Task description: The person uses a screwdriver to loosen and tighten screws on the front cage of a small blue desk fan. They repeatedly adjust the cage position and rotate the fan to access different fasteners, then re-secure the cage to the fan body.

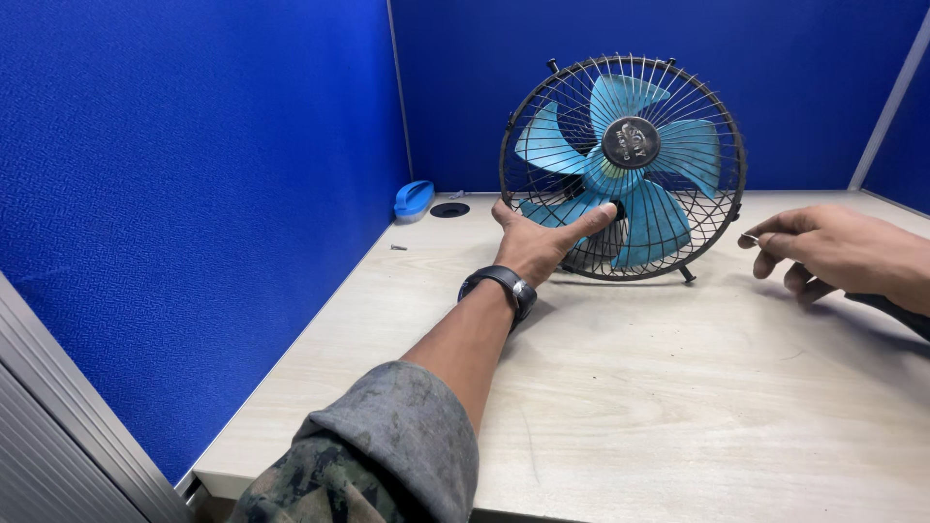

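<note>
A small table fan (625, 165) with blue blades and a black wire cage stands upright on the pale wooden desk (678, 407), near the back. My left hand (542, 242) grips the lower left rim of the cage, thumb pressed against the front wires; a black watch sits on that wrist. My right hand (833, 254) hovers to the right of the fan, apart from it, pinching a small metal screw (749, 237) between thumb and forefinger.
Blue partition walls (194, 194) close off the left and back of the desk. A blue oval object (414, 199) and a round cable hole (449, 209) sit in the back left corner. A small loose screw (397, 248) lies by the left wall.
</note>
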